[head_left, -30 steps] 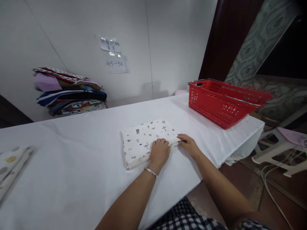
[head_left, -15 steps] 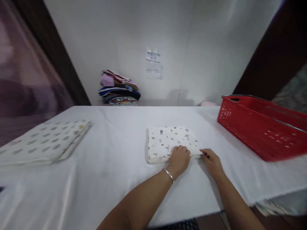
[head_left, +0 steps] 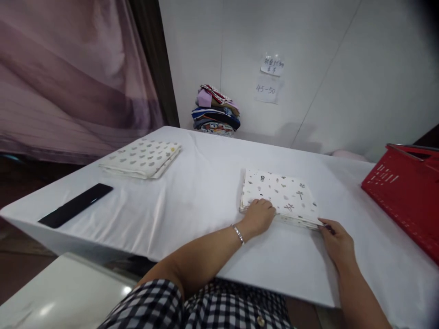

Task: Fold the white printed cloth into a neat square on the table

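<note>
A folded white cloth [head_left: 279, 194] with small dark prints lies flat on the white table [head_left: 206, 183]. My left hand [head_left: 258, 216], with a silver bracelet at the wrist, grips the near left edge of that cloth, fingers curled over it. At the cloth's near right corner, my right hand [head_left: 338, 243] pinches the edge with its fingertips. Both forearms reach in from the bottom of the view.
A second folded cloth [head_left: 142, 157] with grey and yellow spots lies at the table's left. A black phone [head_left: 75, 211] rests near the left front edge. A red basket [head_left: 406, 192] stands at the right. Stacked fabrics [head_left: 216, 110] sit against the back wall.
The view has swung left, bringing the spotted cloth, the phone and a curtain into sight. My left hand has slid toward the cloth's left corner; my right stays at the right corner.
</note>
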{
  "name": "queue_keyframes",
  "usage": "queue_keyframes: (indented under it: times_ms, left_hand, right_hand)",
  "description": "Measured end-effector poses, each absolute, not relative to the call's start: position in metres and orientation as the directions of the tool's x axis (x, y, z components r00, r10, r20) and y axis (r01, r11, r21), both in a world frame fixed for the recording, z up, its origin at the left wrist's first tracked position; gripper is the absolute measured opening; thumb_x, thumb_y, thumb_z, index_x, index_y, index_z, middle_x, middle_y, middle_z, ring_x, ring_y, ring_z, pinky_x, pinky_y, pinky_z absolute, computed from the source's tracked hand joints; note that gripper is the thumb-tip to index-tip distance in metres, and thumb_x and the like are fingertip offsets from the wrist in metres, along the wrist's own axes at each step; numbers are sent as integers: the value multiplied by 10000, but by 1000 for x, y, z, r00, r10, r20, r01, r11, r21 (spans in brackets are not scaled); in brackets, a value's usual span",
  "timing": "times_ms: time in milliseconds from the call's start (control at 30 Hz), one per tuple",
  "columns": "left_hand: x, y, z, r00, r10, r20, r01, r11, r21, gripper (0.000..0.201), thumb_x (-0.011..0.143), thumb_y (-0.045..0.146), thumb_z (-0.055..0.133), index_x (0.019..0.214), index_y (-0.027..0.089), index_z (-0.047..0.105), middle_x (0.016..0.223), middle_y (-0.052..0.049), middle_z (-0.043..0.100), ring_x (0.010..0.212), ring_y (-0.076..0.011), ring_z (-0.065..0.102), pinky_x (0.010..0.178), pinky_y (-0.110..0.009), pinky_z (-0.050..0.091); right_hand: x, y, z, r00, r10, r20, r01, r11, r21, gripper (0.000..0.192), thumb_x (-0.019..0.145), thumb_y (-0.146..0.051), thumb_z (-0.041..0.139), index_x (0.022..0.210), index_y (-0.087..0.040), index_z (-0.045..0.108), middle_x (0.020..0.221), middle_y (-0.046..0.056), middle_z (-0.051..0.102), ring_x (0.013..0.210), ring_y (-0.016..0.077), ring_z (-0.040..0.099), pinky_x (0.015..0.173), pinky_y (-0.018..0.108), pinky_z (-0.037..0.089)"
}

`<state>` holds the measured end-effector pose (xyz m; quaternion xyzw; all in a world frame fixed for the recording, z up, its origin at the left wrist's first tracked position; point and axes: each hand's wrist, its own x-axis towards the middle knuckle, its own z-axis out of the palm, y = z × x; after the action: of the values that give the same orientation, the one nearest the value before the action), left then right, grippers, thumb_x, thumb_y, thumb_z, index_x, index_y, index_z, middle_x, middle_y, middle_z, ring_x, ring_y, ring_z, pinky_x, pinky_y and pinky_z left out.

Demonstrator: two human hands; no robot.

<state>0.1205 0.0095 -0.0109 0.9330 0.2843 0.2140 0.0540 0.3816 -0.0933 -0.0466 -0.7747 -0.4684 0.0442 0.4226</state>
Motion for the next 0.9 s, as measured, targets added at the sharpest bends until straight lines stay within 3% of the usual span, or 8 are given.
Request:
queue_keyframes:
  times_ms: [133,233,333,400,567,700,833,900]
  left_hand:
    - [82,21,-7,659,630,410,503,-775,382,195,876,263,459,793,177,613,867,-49,607,881,-183,510,810,-326,379]
    - [55,31,-6,476,761,442,523,-648,553,207,867,291,467,810,189,639,924,-46,621,914,-184,527,829,-318,394]
    - [39,38,-10,262,912,315,489,-407,772,223,854,318,462,872,197,649,947,-33,635,838,-159,564,759,-276,436]
    - [36,41,-12,196,961,197,453,-267,851,241,844,342,465,892,194,650,917,-25,652,751,-144,579,711,-261,448]
    - [46,41,-14,193,977,94,434,-170,885,362,830,409,483,1081,173,594,1015,-60,654,788,-159,607,725,-260,452]
    - [55,45,-11,201,978,59,518,-157,841,477,796,395,528,1208,155,510,1131,-105,607,934,-201,586,806,-281,426]
    - [59,55,-8,213,976,-51,550,-76,832,498,756,333,555,1217,158,487,1029,-98,637,904,-214,590,767,-281,426]
    - [60,60,-9,205,970,-129,497,11,868,533,729,317,581,1223,150,471,1053,-115,627,888,-211,596,736,-272,433]
  right_hand:
    - [382,-92,-48,567,768,297,656,-204,-726,369,672,-408,541,924,-168,665,829,49,621,714,183,544,708,311,440]
    - [380,-93,-47,579,769,270,628,-210,-749,375,670,-397,543,946,-170,656,802,43,614,711,184,546,697,309,445]
    - [375,-95,-42,578,766,282,606,-171,-777,360,670,-392,536,937,-178,646,961,62,622,823,201,570,749,309,450]
    - [369,-95,-35,590,758,278,580,-159,-799,360,694,-417,517,927,-174,645,1093,76,605,966,225,561,846,316,430]
    - [362,-85,-22,676,726,125,530,-361,-767,525,770,-529,420,1046,-137,632,1115,119,624,1086,269,528,943,358,382]
    - [373,-63,-21,639,769,14,595,-483,-642,619,730,-529,476,1191,-124,560,1074,130,642,988,274,585,881,369,429]
    - [387,-40,-17,593,799,-104,623,-537,-569,639,696,-451,556,1250,-136,506,1076,122,643,966,261,602,836,353,464]
    - [391,-33,-13,595,782,-187,582,-579,-572,652,693,-443,571,1264,-140,487,1121,145,621,951,274,607,734,353,505]
